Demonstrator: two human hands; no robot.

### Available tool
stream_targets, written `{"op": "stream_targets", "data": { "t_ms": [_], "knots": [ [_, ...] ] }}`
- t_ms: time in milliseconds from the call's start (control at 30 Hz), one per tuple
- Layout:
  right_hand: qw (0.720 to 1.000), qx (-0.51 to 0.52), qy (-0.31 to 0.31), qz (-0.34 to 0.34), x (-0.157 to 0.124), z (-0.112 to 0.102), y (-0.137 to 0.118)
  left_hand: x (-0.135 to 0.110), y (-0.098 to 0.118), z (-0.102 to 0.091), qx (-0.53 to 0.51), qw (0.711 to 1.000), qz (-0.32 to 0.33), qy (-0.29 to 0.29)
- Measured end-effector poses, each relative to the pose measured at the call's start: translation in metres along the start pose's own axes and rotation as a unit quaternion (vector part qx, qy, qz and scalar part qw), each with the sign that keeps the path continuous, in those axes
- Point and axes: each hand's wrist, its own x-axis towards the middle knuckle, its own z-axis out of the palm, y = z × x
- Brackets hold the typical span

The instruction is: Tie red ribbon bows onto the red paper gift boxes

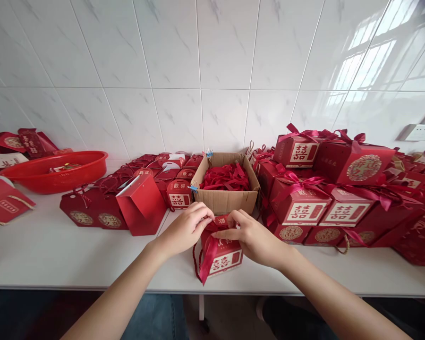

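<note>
A small red gift box with a white label stands near the table's front edge. Glossy red ribbon lies over its top, one end hanging down the front. My left hand is closed at the box's top left, fingertips pinched on the ribbon. From the right, my right hand holds the ribbon at the top, its index finger stretched across and the other fingers curled. A dark red cord hangs at the box's left side. My fingers partly hide the ribbon where it crosses the top.
Behind the box, a cardboard carton holds loose red ribbons. Stacked ribboned boxes stand to the right. Left are an upright plain red box, rows of corded boxes and a red plastic basin. A tiled wall rises behind.
</note>
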Motion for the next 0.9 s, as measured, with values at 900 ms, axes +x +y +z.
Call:
{"op": "stream_targets", "data": {
  "t_ms": [900],
  "knots": [
    [0.971,0.19,0.137,0.046,0.014,0.002,0.006,-0.003,0.002,0.002,-0.004,1.0,-0.005,-0.026]
  ]
}}
